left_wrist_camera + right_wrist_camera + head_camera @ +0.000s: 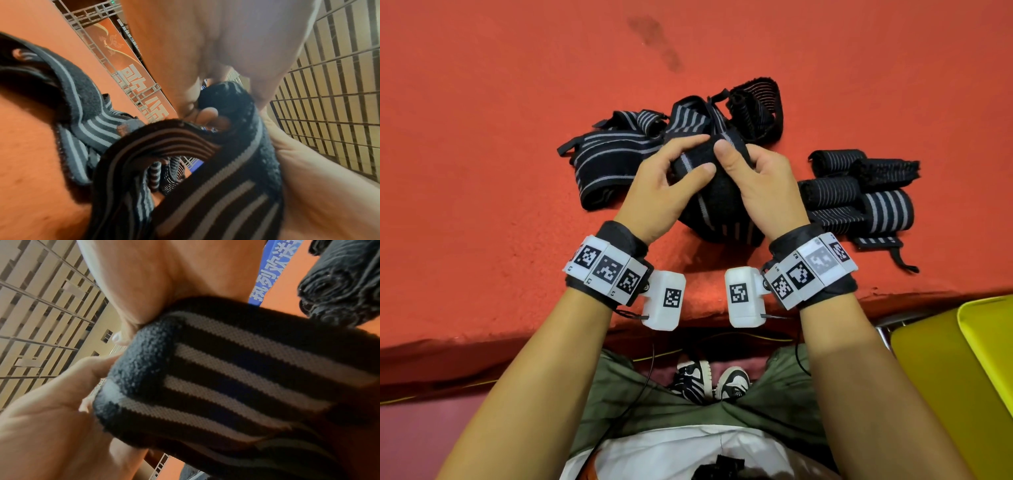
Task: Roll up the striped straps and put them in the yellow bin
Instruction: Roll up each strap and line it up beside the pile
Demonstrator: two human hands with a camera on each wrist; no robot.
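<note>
Both hands, left (671,178) and right (760,178), raised palms inward above the red surface (500,120), thumbs and fingers pinching a partly rolled strap (709,171) between them.

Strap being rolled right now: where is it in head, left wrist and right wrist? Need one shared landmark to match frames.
Head: strap being rolled, centre, pinched between left hand and right hand.
Left wrist: fills the lower centre to right, its fuzzy end up at the fingertips.
Right wrist: fills the centre and right, fuzzy end toward the left.
Shared landmark: the red table surface, orange in both wrist views.
</note>
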